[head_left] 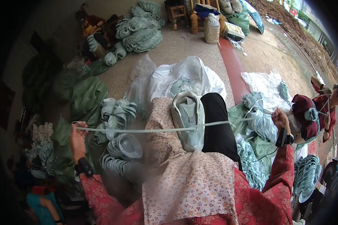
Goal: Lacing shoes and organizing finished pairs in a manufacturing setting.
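A pale grey-green shoe (177, 117) rests on my lap, on the flowered apron (191, 187) and beside my dark trouser leg. Its toe points toward me, and its tongue shows in the opening. Stretched wide across the shoe's front is a pale shoelace (139, 131), which crosses near the lowest eyelets; how it is threaded there is too small to tell. My left hand (78, 142), far out to the left, pinches one end. Out to the right, my right hand (281, 120) is closed on the other end. Both arms are spread apart, with dark bands at the wrists.
A white sack (214, 80) with shoe parts lies just beyond my knees. Bundles of pale green shoe parts (124, 146) stand at left, others (257, 116) at right. A plastic jug (212, 29) is farther off. People sit at work far left and at right.
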A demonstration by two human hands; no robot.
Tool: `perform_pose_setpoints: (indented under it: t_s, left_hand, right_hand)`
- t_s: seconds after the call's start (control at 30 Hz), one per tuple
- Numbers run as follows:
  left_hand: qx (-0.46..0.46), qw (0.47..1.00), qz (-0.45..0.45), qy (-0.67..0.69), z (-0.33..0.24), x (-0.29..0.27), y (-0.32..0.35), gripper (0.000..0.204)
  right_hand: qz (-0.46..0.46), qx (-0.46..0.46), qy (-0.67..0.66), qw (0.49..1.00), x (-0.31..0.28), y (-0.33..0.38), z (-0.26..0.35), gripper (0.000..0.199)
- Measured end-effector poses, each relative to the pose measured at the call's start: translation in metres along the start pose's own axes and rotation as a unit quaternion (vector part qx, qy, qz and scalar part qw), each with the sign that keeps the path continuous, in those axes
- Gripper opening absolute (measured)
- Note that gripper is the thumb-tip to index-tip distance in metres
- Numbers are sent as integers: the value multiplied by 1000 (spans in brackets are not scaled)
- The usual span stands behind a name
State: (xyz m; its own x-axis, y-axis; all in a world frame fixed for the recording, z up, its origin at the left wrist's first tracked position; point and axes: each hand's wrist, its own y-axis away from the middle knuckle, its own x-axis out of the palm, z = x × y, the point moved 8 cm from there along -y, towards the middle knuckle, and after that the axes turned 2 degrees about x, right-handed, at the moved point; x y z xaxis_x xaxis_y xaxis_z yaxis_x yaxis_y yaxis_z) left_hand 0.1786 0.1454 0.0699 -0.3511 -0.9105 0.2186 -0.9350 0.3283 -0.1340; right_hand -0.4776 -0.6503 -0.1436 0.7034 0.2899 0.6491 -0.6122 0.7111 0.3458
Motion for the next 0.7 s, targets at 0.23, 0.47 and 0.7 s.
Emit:
perform_pose_setpoints:
  t_s: [0.23, 0.47, 0.7]
  left_hand:
    - [-110, 722, 148, -667, 107, 20, 2, 35]
    - [195, 809, 385, -399, 52, 305, 88, 8]
    - [283, 794, 454, -289, 91, 408, 130, 13]
  right_hand:
    - [-49, -51, -204, 976, -110, 25, -15, 19]
    - [-103, -107, 403, 903, 162, 44, -73, 20]
    - [150, 19, 494, 856, 352, 94, -189, 21]
